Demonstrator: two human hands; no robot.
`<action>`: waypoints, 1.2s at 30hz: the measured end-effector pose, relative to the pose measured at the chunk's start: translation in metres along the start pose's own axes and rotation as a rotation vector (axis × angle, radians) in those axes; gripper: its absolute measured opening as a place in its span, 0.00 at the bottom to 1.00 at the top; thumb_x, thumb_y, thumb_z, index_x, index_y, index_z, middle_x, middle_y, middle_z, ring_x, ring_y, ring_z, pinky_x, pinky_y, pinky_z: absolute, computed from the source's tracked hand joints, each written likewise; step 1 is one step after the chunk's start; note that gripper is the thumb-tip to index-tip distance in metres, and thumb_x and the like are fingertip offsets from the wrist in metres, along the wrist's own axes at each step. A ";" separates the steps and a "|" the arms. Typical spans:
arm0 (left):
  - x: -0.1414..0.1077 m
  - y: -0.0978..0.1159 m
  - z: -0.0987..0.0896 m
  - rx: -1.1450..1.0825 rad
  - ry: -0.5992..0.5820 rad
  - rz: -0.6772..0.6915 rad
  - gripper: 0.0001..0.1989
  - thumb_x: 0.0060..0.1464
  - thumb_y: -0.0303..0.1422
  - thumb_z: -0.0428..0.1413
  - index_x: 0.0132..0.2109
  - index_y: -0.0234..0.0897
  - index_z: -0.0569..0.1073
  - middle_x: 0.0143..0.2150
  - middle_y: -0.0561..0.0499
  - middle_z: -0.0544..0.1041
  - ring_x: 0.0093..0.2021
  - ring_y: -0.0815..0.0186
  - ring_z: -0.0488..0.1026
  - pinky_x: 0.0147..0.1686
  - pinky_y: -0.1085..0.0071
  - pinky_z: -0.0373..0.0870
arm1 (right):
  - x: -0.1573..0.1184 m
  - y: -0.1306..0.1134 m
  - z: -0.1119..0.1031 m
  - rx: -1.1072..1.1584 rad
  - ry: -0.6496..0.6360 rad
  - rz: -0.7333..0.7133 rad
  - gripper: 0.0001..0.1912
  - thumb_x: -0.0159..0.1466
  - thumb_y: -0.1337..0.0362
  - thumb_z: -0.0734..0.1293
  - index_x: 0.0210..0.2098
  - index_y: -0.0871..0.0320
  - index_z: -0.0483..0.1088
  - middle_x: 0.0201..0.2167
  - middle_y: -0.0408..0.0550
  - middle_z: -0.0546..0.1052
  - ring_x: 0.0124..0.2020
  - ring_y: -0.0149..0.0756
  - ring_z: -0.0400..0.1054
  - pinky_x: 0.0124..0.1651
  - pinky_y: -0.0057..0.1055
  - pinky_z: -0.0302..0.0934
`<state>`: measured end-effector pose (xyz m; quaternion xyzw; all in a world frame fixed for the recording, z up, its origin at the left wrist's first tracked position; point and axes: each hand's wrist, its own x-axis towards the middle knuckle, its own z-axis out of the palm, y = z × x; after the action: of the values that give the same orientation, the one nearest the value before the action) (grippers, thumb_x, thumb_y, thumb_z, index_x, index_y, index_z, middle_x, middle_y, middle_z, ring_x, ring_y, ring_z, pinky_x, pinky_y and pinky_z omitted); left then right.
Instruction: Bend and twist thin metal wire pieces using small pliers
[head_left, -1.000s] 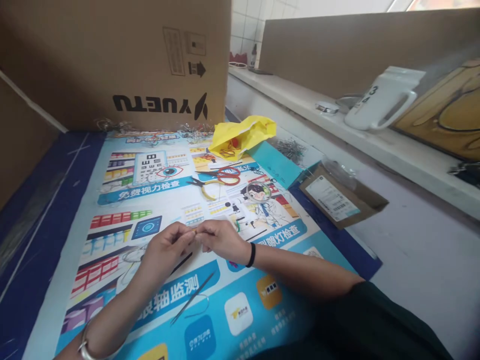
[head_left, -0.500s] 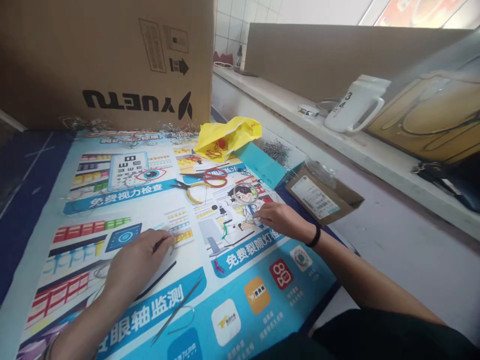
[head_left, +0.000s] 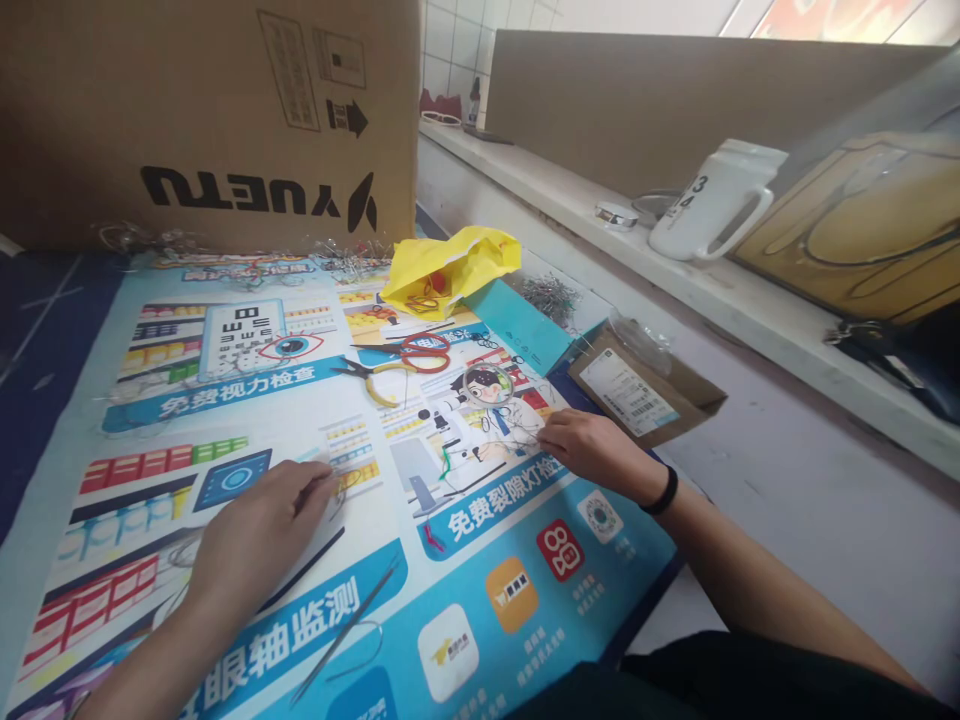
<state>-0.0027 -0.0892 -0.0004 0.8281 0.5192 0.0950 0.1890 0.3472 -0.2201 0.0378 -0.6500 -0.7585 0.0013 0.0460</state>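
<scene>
At lower left of the frame, the left hand (head_left: 262,525) is pinching a thin wire (head_left: 343,488). Right of centre, the right hand (head_left: 589,448) is pressing its fingers together at fine strands (head_left: 527,428). Pliers (head_left: 386,369) and scissors (head_left: 426,352) are lying near mid-frame on the poster (head_left: 300,440).

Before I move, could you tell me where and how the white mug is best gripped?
I would take the mug by its handle, coming in from the right: it stands upright on the ledge, and the open loop juts out that way.
</scene>
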 end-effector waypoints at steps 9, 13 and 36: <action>-0.003 0.001 -0.001 -0.028 0.075 0.013 0.16 0.54 0.44 0.45 0.42 0.44 0.72 0.44 0.52 0.75 0.46 0.57 0.71 0.38 0.67 0.66 | 0.017 -0.027 0.013 -0.146 -0.081 -0.107 0.11 0.64 0.66 0.58 0.29 0.61 0.69 0.28 0.49 0.71 0.32 0.32 0.62 0.36 0.28 0.52; -0.002 -0.001 0.001 -0.025 0.088 0.029 0.16 0.54 0.44 0.45 0.42 0.44 0.72 0.44 0.53 0.76 0.46 0.59 0.71 0.39 0.68 0.66 | 0.027 -0.038 0.014 -0.269 -0.188 -0.104 0.10 0.63 0.71 0.58 0.28 0.62 0.67 0.28 0.52 0.71 0.30 0.34 0.62 0.32 0.29 0.50; -0.002 -0.002 0.004 -0.046 0.178 0.128 0.15 0.54 0.43 0.46 0.40 0.44 0.73 0.41 0.54 0.77 0.41 0.62 0.74 0.36 0.70 0.68 | 0.025 0.012 -0.007 1.334 -0.016 0.528 0.09 0.53 0.61 0.66 0.24 0.61 0.66 0.18 0.40 0.68 0.17 0.22 0.54 0.19 0.22 0.44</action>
<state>-0.0042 -0.0910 -0.0047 0.8434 0.4776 0.1919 0.1544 0.3558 -0.1939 0.0457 -0.6452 -0.4139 0.4805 0.4260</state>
